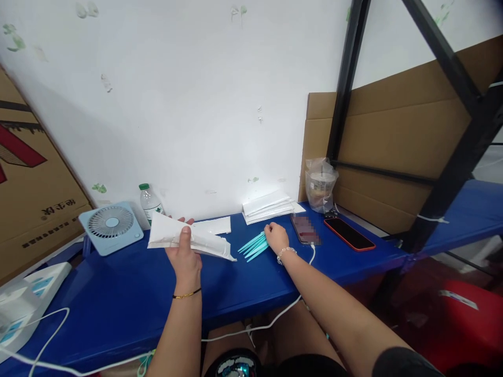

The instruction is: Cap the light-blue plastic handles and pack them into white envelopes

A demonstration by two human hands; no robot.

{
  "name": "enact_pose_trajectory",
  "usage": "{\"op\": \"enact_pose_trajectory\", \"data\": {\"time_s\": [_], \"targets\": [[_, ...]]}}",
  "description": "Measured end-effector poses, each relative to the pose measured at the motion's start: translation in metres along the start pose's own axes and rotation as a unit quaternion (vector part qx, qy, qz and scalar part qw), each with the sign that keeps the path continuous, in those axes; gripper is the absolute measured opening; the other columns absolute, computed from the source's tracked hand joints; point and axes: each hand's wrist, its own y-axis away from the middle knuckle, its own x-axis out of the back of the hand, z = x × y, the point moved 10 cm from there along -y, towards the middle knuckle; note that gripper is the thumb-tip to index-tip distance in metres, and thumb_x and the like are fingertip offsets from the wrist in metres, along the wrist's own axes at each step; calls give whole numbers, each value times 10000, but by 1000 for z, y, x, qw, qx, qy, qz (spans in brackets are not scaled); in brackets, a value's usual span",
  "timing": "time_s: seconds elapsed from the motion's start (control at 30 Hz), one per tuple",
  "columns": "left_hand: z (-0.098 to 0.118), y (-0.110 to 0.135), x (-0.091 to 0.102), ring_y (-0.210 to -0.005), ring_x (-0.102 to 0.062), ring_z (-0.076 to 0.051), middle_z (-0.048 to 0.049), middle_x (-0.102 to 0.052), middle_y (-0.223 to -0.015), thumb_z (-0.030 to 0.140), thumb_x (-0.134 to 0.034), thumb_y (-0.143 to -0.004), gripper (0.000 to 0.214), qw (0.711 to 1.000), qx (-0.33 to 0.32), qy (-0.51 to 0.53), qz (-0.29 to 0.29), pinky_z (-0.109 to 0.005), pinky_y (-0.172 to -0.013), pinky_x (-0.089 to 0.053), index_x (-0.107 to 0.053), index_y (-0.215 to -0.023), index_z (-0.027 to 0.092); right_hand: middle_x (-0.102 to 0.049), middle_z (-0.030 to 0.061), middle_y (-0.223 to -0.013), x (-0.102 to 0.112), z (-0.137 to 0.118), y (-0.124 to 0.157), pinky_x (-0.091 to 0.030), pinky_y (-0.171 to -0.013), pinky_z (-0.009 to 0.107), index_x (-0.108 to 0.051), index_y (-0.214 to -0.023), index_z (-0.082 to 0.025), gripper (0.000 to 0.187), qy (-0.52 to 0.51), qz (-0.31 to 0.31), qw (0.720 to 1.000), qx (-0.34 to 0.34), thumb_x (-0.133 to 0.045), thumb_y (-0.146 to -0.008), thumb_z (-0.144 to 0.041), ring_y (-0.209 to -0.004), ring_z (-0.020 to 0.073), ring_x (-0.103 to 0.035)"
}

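Between the thumb and fingers of the left hand [183, 256], a white envelope [208, 242] is being held aslant, the thumb pressing on its near face and the other fingers supporting it from behind. Its far end is reaching past the left fingers toward the right hand [276, 239]; whether that end is open cannot be told. Right-hand fingers are closing together on the near ends of several teal sticks [253, 246], whose points are fanning out toward the left fingers; the right thumb's exact grip is not showing clearly. For good handling, the left thumb is best pressing lightly, since the thin paper is probably creasing easily; the right fingers are best gathering the sticks evenly at their ends, keeping the points in line and clear of the paper.

Just beyond the left fingertips, a flat envelope [215, 225] is lying on the blue table [239, 293]. Beyond the right fingers, an envelope stack [267, 208] is resting near the wall; to their right, a phone [303, 228] is charging by cable, and a red-edged phone [349, 234] is lying farther out. Left of the left fingers, a bottle [148, 200] and a fan [111, 224] are standing.
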Motion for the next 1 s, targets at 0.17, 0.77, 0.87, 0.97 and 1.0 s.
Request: {"op": "enact_pose_trajectory", "data": {"time_s": [0.17,0.77,0.87,0.97,1.0], "targets": [[22,5,-19,-1030,-598,-222,-75,-563,-1195,349,-699,-708,608,996,-48,-13,-79,-349,-883,-479,-452,-1257,262,-594,124,-910,-14,-16,9,-326,-820,347,-593,-707,-165,239,97,-17,994,57,-452,-835,-310,-971,260,-464],[-40,-17,3,-929,-621,-168,-6,-622,-1005,362,-642,-712,406,969,130,188,94,-316,-860,-472,-572,-1099,261,-562,54,-1067,10,-90,42,-396,-865,322,-656,-949,-226,196,-230,-132,932,247,-502,-858,-306,-1028,194,-508],[-47,-12,2,-905,-616,-166,4,-627,-950,383,-609,-722,365,960,139,225,94,-329,-835,-483,-579,-1061,252,-536,54,-1127,-1,-106,61,-376,-937,314,-686,-953,-230,206,-269,-201,908,251,-608,-793,-333,-1098,198,-489],[-49,-4,-8,-890,-608,-170,2,-624,-910,384,-586,-727,339,955,137,251,81,-340,-805,-495,-583,-1034,239,-528,53,-1149,-17,-114,72,-396,-914,298,-693,-980,-228,266,-270,-246,901,235,-674,-724,-299,-1087,199,-500],[-50,-2,-11,-885,-605,-172,-2,-622,-902,386,-580,-727,333,954,138,253,78,-342,-796,-497,-587,-1022,230,-534,52,-1142,-21,-116,74,-404,-899,292,-700,-964,-223,269,-268,-256,900,231,-689,-704,-290,-1068,199,-511]]}}
